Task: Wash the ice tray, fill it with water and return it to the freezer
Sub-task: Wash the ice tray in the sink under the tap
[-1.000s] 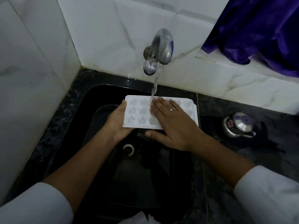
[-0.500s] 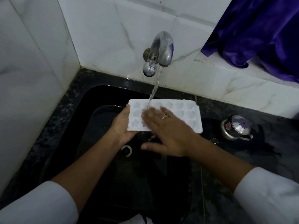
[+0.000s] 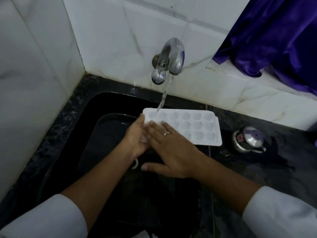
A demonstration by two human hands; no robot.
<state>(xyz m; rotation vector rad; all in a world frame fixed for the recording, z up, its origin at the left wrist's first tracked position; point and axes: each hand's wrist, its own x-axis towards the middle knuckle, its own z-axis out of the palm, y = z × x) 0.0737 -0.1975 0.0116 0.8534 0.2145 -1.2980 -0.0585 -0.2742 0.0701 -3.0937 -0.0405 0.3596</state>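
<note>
Rinsing a white ice tray [image 3: 193, 127] under a running tap [image 3: 171, 57], above the back half of a black sink [image 3: 106, 103] sunk into the corner of a dark stone table [image 3: 277, 169]. Held roughly level, hollows up, right end reaching toward the sink's right edge. Struck by the water [image 3: 163, 97] at the back left hollows.

Rubbed across the near left hollows by the right hand [image 3: 171, 152], fingers [image 3: 159, 130] straight, close together and flat on the plastic, thumb splayed wide. Gripped at the left short end by the left hand [image 3: 135, 140], curled round the rim as far as the blur allows telling.

Judged light, thin and fairly stiff, yet likely to twist if lifted by one corner. Slick while wet, so best taken along the flat rim at both short ends. Heavier and prone to slopping once filled; best carried level.

Near the tray's right end, on the table: a small steel pot [image 3: 248, 140]. On the ledge above, a purple cloth [image 3: 274, 40].
</note>
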